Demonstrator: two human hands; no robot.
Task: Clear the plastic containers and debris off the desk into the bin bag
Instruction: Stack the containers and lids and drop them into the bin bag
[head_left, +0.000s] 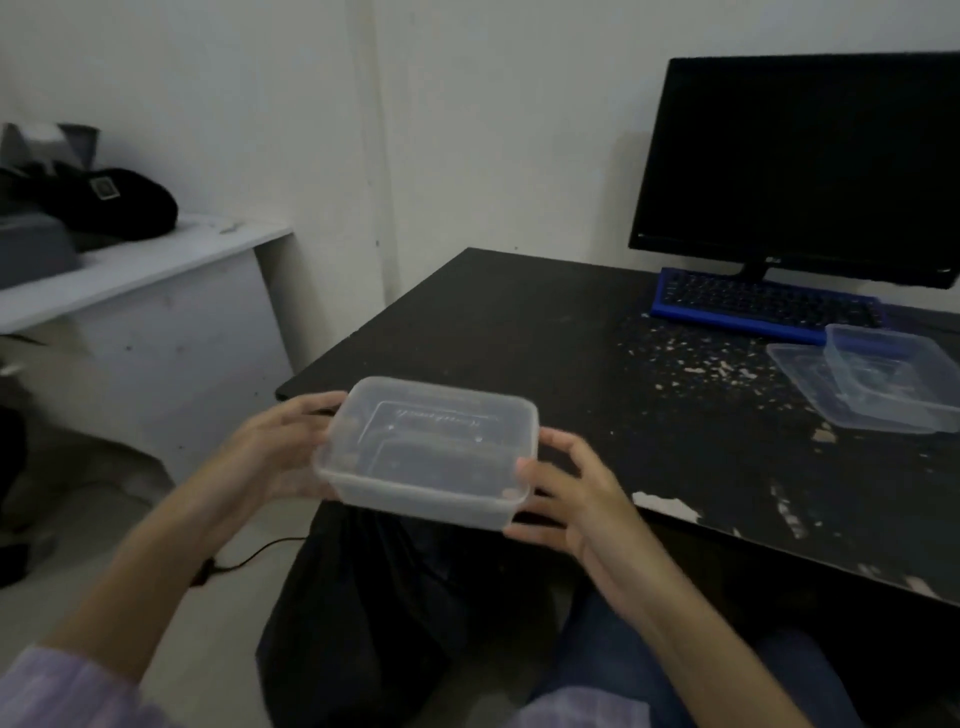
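I hold a clear rectangular plastic container in the air at the desk's near left corner, above the black bin bag on the floor. My left hand grips its left end and my right hand grips its right end. On the black desk to the right, another clear container sits tilted on a flat clear lid. Pale crumbs of debris are scattered over the desk in front of the keyboard.
A black monitor and a blue keyboard stand at the desk's back right. A white side table on the left carries a black cap and a grey box. A cable runs across the floor.
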